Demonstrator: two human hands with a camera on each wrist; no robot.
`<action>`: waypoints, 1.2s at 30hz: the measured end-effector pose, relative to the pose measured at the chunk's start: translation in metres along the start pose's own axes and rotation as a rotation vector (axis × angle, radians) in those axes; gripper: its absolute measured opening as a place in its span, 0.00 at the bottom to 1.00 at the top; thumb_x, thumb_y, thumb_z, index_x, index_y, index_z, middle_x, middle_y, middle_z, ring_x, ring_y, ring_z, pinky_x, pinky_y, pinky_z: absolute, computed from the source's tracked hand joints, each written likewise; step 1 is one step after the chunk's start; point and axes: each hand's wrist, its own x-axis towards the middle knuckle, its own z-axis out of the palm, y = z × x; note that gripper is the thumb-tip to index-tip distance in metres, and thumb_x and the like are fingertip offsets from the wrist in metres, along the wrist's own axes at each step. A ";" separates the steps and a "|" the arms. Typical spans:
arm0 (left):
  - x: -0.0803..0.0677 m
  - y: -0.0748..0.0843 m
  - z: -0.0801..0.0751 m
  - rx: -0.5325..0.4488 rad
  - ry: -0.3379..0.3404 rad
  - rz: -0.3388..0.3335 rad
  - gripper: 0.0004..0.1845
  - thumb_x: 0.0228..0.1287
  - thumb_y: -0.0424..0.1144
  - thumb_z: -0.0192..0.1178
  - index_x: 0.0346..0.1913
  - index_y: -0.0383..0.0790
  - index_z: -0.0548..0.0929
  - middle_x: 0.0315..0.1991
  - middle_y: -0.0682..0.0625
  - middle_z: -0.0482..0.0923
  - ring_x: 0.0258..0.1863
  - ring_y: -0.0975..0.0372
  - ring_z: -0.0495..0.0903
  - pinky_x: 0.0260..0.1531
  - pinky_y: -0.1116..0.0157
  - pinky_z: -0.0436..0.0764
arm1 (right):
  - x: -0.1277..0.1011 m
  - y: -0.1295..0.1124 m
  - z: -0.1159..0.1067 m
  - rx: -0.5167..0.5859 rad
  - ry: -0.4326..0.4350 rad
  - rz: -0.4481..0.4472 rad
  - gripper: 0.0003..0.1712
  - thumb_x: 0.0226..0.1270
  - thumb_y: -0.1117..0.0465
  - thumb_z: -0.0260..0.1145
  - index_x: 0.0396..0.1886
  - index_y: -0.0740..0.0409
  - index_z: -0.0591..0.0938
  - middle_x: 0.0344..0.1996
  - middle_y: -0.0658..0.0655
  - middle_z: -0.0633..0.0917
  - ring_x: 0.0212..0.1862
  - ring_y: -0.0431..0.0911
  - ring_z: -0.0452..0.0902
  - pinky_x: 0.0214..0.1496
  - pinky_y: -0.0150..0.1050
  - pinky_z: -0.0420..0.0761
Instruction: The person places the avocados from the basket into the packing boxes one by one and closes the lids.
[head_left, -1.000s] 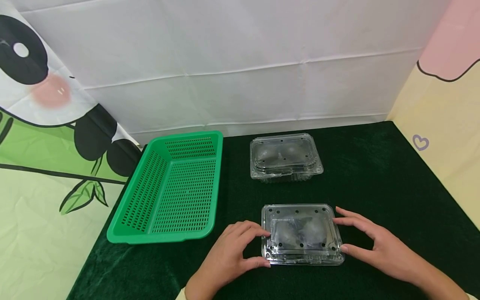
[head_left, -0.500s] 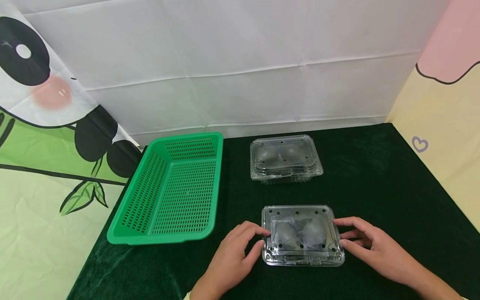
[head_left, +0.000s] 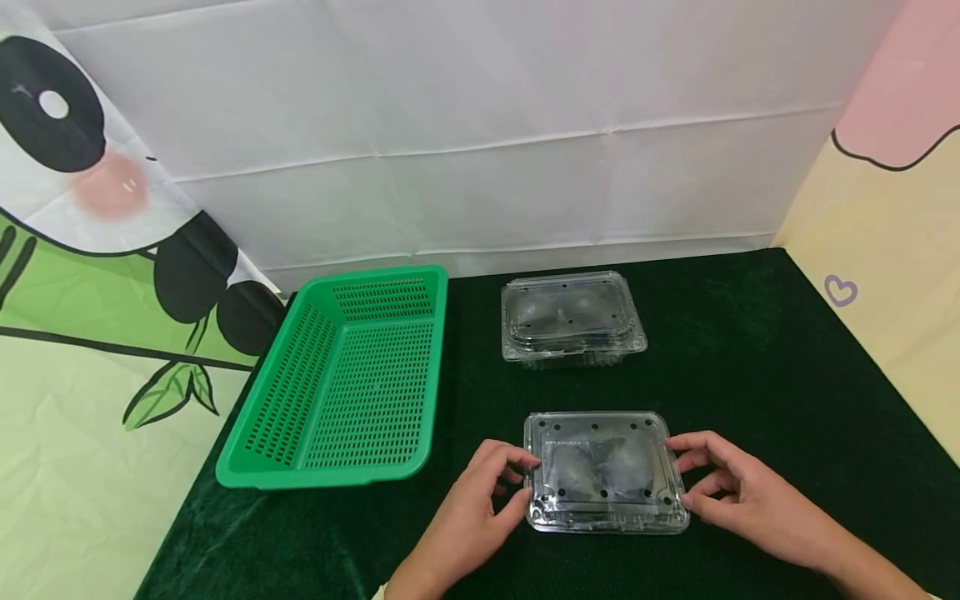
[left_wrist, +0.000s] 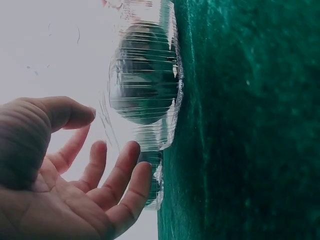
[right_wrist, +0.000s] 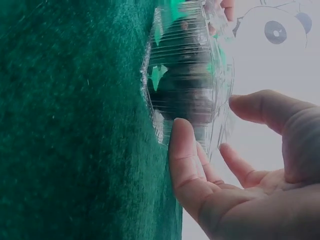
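A clear plastic clamshell box (head_left: 603, 472) with small holes in its lid lies shut on the dark green cloth. Two dark, rounded things, blurred by the plastic, sit inside it. At its left edge is my left hand (head_left: 476, 512), thumb and forefinger at the rim; the left wrist view shows these fingers (left_wrist: 127, 175) spread and loosely bent. My right hand (head_left: 750, 500) is at the right edge. In the right wrist view its thumb (right_wrist: 260, 105) is at the lid's rim, and a finger (right_wrist: 184, 150) touches the ribbed side low down.
Behind it stands a second, similar clear box (head_left: 573, 317), lid down, with rounded contents. To the left is a green slotted basket (head_left: 433, 375) with nothing in it. A white cloth wall (head_left: 480, 167) borders the table (head_left: 750, 358) at the back.
Both hands have shifted slightly at the box's edges. The left thumb has moved up to the rim, and the right fingers have come closer in. The box stays in place.
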 end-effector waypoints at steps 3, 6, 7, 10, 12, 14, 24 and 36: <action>-0.001 0.000 0.001 -0.008 -0.007 -0.076 0.26 0.70 0.43 0.66 0.67 0.59 0.70 0.60 0.58 0.69 0.50 0.65 0.79 0.45 0.64 0.81 | 0.000 0.000 0.000 0.024 -0.012 0.037 0.36 0.79 0.68 0.59 0.78 0.63 0.53 0.60 0.74 0.71 0.46 0.53 0.85 0.41 0.46 0.86; 0.000 0.001 0.002 -0.028 -0.049 -0.161 0.30 0.72 0.46 0.64 0.72 0.56 0.65 0.57 0.57 0.72 0.46 0.66 0.80 0.40 0.64 0.81 | 0.001 0.000 0.000 0.070 -0.038 0.095 0.40 0.80 0.68 0.56 0.79 0.66 0.45 0.59 0.71 0.73 0.45 0.55 0.84 0.41 0.48 0.86; 0.000 0.001 0.002 -0.037 -0.071 -0.178 0.31 0.73 0.47 0.63 0.73 0.55 0.64 0.55 0.57 0.74 0.44 0.66 0.80 0.38 0.64 0.81 | 0.002 0.001 -0.001 0.089 -0.054 0.116 0.40 0.80 0.67 0.55 0.80 0.67 0.44 0.58 0.70 0.74 0.45 0.55 0.83 0.41 0.49 0.86; 0.002 -0.001 0.001 -0.078 -0.150 -0.218 0.30 0.76 0.50 0.59 0.75 0.52 0.64 0.46 0.59 0.79 0.38 0.66 0.81 0.33 0.63 0.80 | 0.004 0.002 -0.002 0.167 -0.118 0.158 0.40 0.82 0.67 0.52 0.80 0.69 0.40 0.54 0.67 0.76 0.46 0.58 0.82 0.42 0.49 0.86; 0.002 -0.002 0.001 -0.113 -0.195 -0.221 0.30 0.78 0.51 0.56 0.76 0.50 0.64 0.39 0.59 0.81 0.33 0.64 0.81 0.31 0.63 0.80 | 0.005 0.003 -0.002 0.236 -0.166 0.170 0.39 0.83 0.66 0.50 0.80 0.70 0.39 0.51 0.67 0.78 0.45 0.59 0.82 0.42 0.49 0.86; 0.002 -0.003 0.001 -0.162 -0.225 -0.223 0.29 0.79 0.51 0.54 0.77 0.49 0.64 0.35 0.58 0.83 0.31 0.62 0.82 0.30 0.62 0.80 | 0.006 0.004 -0.002 0.301 -0.208 0.181 0.39 0.84 0.65 0.48 0.80 0.69 0.38 0.48 0.68 0.80 0.44 0.57 0.83 0.42 0.47 0.87; -0.001 -0.003 0.005 -0.442 -0.253 -0.247 0.29 0.78 0.38 0.51 0.78 0.47 0.60 0.33 0.49 0.87 0.28 0.54 0.85 0.25 0.60 0.84 | 0.003 0.008 -0.001 0.496 -0.285 0.179 0.40 0.82 0.69 0.47 0.82 0.63 0.37 0.53 0.70 0.77 0.50 0.58 0.82 0.47 0.49 0.87; 0.003 -0.001 0.003 -0.500 -0.225 -0.233 0.30 0.76 0.35 0.53 0.77 0.47 0.61 0.36 0.47 0.86 0.31 0.53 0.86 0.25 0.59 0.85 | 0.006 0.011 0.003 0.567 -0.202 0.185 0.34 0.84 0.68 0.47 0.83 0.51 0.51 0.59 0.67 0.73 0.56 0.60 0.78 0.55 0.54 0.83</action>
